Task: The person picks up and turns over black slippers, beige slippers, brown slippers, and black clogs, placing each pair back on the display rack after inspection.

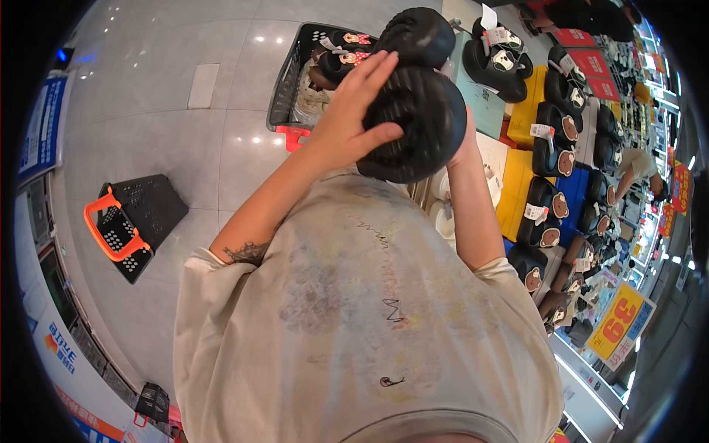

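Black slippers (417,118) are held up, the left hand (353,118) spread across one side, the right hand (468,144) gripping the other. A shopping basket (284,85) stands beyond.

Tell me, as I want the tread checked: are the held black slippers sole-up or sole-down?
Sole-up: the black slippers show ribbed undersides to the camera, left hand laid across one, right hand behind.

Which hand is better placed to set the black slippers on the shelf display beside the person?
Right, probably. The right hand backs the black slippers on the shelf side; the left hand lies spread across their far side.
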The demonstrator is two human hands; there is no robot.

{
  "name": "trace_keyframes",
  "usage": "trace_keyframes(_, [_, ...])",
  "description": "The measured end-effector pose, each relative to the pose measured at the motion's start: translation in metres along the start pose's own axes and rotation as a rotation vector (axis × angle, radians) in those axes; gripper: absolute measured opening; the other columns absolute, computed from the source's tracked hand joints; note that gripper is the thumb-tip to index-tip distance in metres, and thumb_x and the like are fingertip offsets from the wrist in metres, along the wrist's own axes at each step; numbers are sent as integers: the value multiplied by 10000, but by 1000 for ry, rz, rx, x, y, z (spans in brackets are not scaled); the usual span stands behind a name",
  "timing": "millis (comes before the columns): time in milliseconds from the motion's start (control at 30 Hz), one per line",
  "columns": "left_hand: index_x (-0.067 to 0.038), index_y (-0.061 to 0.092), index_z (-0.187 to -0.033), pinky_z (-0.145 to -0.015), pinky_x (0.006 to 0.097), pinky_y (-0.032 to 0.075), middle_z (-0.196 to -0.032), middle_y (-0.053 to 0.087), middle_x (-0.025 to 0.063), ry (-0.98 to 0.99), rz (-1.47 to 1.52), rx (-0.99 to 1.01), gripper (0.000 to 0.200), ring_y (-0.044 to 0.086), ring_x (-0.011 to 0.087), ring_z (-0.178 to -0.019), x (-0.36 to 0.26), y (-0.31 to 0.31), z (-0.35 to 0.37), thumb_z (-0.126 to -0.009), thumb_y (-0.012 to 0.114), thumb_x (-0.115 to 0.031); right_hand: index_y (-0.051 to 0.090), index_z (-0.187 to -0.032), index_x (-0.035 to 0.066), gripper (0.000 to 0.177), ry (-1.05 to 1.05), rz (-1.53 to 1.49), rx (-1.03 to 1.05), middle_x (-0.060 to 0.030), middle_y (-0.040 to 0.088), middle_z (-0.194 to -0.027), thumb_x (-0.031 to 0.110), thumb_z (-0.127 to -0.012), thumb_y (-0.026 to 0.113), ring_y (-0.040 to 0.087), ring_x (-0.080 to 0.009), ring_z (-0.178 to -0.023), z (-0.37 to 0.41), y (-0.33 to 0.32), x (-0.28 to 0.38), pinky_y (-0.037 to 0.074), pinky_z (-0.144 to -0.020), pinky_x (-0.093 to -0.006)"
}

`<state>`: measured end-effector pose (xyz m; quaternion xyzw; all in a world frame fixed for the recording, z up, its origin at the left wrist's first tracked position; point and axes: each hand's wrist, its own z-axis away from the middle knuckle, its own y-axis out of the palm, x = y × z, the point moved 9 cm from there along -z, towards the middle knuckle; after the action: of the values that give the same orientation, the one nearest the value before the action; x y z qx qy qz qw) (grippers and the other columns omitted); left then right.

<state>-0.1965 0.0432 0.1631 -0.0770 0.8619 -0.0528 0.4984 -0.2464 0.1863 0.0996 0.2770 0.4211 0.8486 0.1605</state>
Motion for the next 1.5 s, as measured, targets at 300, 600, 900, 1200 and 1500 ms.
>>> trace_keyframes(300, [-46,132,-1446,-1029,312,289,-1408,332,132,-614,741,-30,663,395,222,-1234,80,22,24,-947,437,-359,466,-1219,25,438,-220,-7,-531,-149,555,-1187,337,-992,259,548,-292,-1081,2,-30,-2,432,-941,-465])
trace_keyframes(600, [-34,113,-1444,-962,291,370,-1332,401,130,-486,554,5,783,467,170,-1126,66,15,14,-884,589,-304,423,-1229,-50,434,-251,-288,-501,-211,496,-1233,289,-991,295,488,-320,-1154,-23,-39,8,370,-1014,-467])
trace_keyframes(900, [-108,238,-1436,-991,369,351,-1327,423,131,-342,398,45,952,447,226,-1171,61,2,21,-675,781,-286,462,-1241,1,455,-143,147,-406,-175,503,-1264,349,-964,364,491,-311,-1161,-17,-11,13,339,-1030,-475])
trace_keyframes(1200, [-47,345,-1368,-1015,395,320,-1419,313,161,-297,216,-122,763,380,315,-1258,65,-8,46,-776,645,-423,494,-1234,19,392,-568,1468,-69,-163,577,-1163,227,-907,433,570,-281,-1064,36,0,32,481,-894,-434])
trace_keyframes(1500, [-48,439,-1274,-910,401,454,-1201,542,142,-986,1168,-134,621,543,264,-1075,84,24,59,-875,456,-525,538,-1157,20,351,-153,889,12,-122,609,-1075,261,-919,444,594,-224,-976,27,-20,2,492,-844,-375])
